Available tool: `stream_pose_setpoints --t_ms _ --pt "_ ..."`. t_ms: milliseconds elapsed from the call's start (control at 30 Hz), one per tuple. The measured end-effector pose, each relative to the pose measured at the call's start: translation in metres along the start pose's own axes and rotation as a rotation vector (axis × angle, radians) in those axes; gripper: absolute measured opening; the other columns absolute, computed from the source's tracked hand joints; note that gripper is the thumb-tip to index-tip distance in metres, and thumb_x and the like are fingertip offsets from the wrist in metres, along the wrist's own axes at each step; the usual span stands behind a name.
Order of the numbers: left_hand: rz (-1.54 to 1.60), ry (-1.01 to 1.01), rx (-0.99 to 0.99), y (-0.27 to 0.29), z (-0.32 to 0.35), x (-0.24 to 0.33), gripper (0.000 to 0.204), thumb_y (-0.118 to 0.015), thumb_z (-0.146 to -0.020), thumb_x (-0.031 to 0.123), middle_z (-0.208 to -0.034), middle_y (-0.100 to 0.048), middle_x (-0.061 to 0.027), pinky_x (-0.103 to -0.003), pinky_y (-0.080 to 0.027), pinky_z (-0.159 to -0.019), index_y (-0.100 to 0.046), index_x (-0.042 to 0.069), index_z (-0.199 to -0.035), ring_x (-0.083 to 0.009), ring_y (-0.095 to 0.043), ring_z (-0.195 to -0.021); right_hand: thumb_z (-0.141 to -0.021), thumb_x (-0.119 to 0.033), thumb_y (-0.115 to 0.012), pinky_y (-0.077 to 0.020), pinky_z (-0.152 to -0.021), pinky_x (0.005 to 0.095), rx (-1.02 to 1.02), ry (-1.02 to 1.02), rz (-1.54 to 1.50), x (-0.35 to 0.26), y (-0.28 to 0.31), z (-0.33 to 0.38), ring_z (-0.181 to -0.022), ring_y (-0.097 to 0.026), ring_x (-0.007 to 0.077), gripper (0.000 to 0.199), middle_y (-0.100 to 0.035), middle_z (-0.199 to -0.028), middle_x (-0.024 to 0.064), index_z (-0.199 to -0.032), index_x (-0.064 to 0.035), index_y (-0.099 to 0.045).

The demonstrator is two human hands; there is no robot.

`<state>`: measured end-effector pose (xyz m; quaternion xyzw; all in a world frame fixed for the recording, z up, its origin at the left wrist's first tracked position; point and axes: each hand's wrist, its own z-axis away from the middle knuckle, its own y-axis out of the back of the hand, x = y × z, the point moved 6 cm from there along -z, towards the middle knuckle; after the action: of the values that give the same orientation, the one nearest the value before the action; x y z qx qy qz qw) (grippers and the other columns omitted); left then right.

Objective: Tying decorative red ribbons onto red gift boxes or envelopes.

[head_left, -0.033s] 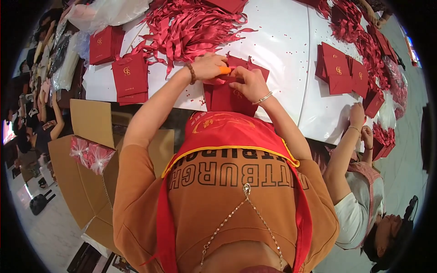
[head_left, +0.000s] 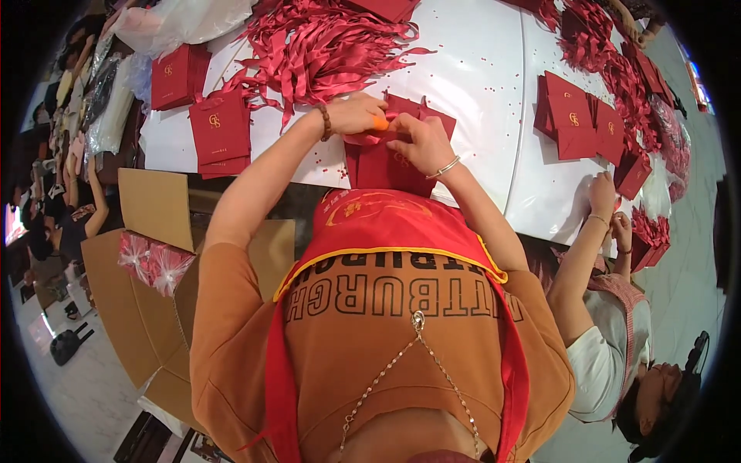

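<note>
My left hand (head_left: pixel 356 113) and my right hand (head_left: pixel 424 145) meet over a red paper gift bag (head_left: pixel 403 171) at the table's near edge. Both hands are closed on a red ribbon (head_left: pixel 363 140) at the bag's top, with the fingertips pinched close together. An orange cover (head_left: pixel 380 123) sits on one finger of the left hand. Beneath and behind the held bag lie more red bags (head_left: pixel 440 116), partly hidden by my hands. A big heap of loose red ribbons (head_left: pixel 324 50) lies just beyond my left hand.
Stacked red bags (head_left: pixel 220 127) lie at the left, with an open cardboard box (head_left: pixel 135 301) below. Clear plastic wrap (head_left: pixel 181 23) covers the far left corner. At the right, a co-worker's hands (head_left: pixel 606 204) work beside more bags (head_left: pixel 575 119). Small red bits dot the white table (head_left: pixel 478 147).
My left wrist and forearm have shifted very slightly to the right. Both hands stay on the ribbon, and the bag stays in place.
</note>
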<state>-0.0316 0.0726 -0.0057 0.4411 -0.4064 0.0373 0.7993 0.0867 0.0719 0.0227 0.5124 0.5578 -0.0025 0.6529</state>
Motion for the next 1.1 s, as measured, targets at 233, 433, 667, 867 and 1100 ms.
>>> stream_pose_setpoints --t_ms 233,433,667,867,1100 --pt "0.273 0.017 -0.113 0.001 -0.008 -0.008 0.022 -0.057 -0.074 0.021 -0.111 -0.052 -0.0197 -0.033 -0.036 -0.091 -0.06 -0.001 -0.073 -0.03 -0.051 -0.101 -0.07 -0.017 -0.066 -0.0324 -0.07 0.0352 -0.064 0.047 0.145 -0.008 -0.006 0.006 -0.066 -0.057 0.0237 0.022 -0.062 -0.067 0.0064 -0.086 -0.0115 -0.053" --pt "0.275 0.247 0.181 -0.009 -0.011 -0.019 0.021 -0.059 -0.076 0.023 -0.12 -0.049 -0.0185 -0.034 -0.038 -0.089 -0.064 0.003 -0.078 -0.0294 -0.047 -0.109 -0.07 -0.016 -0.067 -0.0394 -0.064 0.0314 -0.057 -0.014 0.142 -0.003 -0.001 0.003 -0.066 -0.06 0.0224 0.017 -0.062 -0.07 0.0061 -0.083 -0.0104 -0.057" --pt "0.426 0.247 0.481 0.012 -0.014 -0.032 0.025 -0.053 -0.079 0.023 -0.093 -0.054 -0.0095 -0.028 -0.039 -0.076 -0.062 0.0 -0.075 -0.0203 -0.051 -0.086 -0.07 -0.018 -0.067 -0.044 -0.057 0.035 -0.113 0.031 0.074 -0.013 -0.008 0.001 -0.063 -0.06 0.0238 0.018 -0.063 -0.069 0.005 -0.082 -0.0103 -0.057" --pt "0.548 0.271 0.494 -0.001 0.024 -0.025 0.055 -0.054 -0.085 0.034 -0.08 -0.048 -0.0052 -0.026 -0.04 -0.06 -0.029 0.011 -0.129 -0.012 -0.048 -0.067 -0.071 -0.018 -0.068 -0.0485 -0.07 0.0317 -0.025 -0.234 -0.186 0.029 -0.005 0.001 -0.078 -0.063 0.0245 0.029 -0.065 -0.086 0.0101 -0.098 -0.0108 -0.06" --pt "0.099 0.22 0.252 0.021 0.086 0.002 0.064 -0.067 -0.071 0.022 -0.068 -0.053 -0.0094 -0.03 -0.042 -0.058 -0.037 0.017 -0.127 -0.0198 -0.051 -0.06 -0.072 -0.017 -0.067 -0.0477 -0.074 0.0306 -0.032 -0.408 -0.257 0.059 -0.004 -0.002 -0.084 -0.062 0.0216 0.035 -0.064 -0.094 0.0132 -0.105 -0.0068 -0.06"
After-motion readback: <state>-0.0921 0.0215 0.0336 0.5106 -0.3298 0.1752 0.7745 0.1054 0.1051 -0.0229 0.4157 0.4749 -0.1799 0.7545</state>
